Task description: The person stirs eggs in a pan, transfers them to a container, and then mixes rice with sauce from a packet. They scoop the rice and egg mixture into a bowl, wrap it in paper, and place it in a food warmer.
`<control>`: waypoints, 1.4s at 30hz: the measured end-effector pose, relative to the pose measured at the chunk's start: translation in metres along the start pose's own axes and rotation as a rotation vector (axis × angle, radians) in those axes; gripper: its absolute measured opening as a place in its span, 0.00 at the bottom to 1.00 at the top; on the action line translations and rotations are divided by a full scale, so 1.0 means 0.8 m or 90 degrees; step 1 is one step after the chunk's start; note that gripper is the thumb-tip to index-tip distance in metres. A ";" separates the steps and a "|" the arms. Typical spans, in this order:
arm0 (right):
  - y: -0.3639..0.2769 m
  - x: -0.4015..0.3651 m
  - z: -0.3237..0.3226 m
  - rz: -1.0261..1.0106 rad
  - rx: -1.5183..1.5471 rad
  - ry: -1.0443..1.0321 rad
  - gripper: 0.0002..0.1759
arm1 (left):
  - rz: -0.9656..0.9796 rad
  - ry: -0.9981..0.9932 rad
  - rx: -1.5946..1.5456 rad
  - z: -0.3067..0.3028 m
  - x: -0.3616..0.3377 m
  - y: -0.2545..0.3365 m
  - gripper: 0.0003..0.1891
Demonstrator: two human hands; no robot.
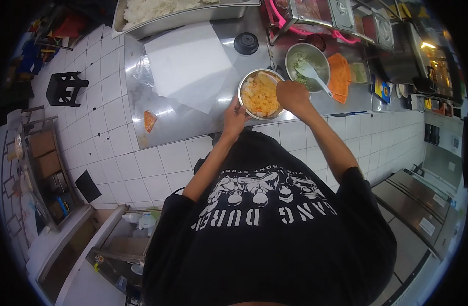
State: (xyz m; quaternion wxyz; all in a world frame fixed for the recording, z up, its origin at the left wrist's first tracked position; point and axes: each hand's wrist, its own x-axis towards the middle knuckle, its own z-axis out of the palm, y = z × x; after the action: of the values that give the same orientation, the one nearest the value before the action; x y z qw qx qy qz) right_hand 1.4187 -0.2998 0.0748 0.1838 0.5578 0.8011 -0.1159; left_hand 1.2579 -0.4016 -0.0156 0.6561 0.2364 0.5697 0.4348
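A round metal bowl (240, 98) of orange-tinted rice (260, 97) stands at the front edge of the steel counter. My left hand (235, 120) grips the bowl's left rim, with the thumb near the top edge. At the right rim, my right hand (293, 97) is closed around a spoon or paddle (267, 80), whose pale head lies in the rice; its handle is hidden by my fingers. Just behind my right hand, a larger metal bowl (321, 59) holds a greenish mixture and a white ladle (314, 75).
White paper sheets (190, 66) lie left of the bowl, below a rice tray (185, 20). A black round lid-like object (245, 44) sits behind the bowl. Orange cloth (339, 77) lies at right. An orange scrap (150, 121) is near the left edge; a black stool (65, 89) stands beyond.
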 end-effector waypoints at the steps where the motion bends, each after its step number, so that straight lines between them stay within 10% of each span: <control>1: -0.001 0.007 0.015 0.015 0.001 -0.006 0.11 | 0.008 0.000 0.008 0.000 0.001 0.001 0.26; 42: -0.019 0.001 0.057 0.012 0.025 -0.093 0.13 | -0.089 -0.002 0.001 0.017 0.007 -0.036 0.14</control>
State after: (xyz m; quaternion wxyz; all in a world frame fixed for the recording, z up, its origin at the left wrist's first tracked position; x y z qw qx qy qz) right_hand 1.4117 -0.3223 0.0325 0.2317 0.5587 0.7778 -0.1707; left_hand 1.2793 -0.4087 -0.0386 0.6854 0.1973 0.5844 0.3870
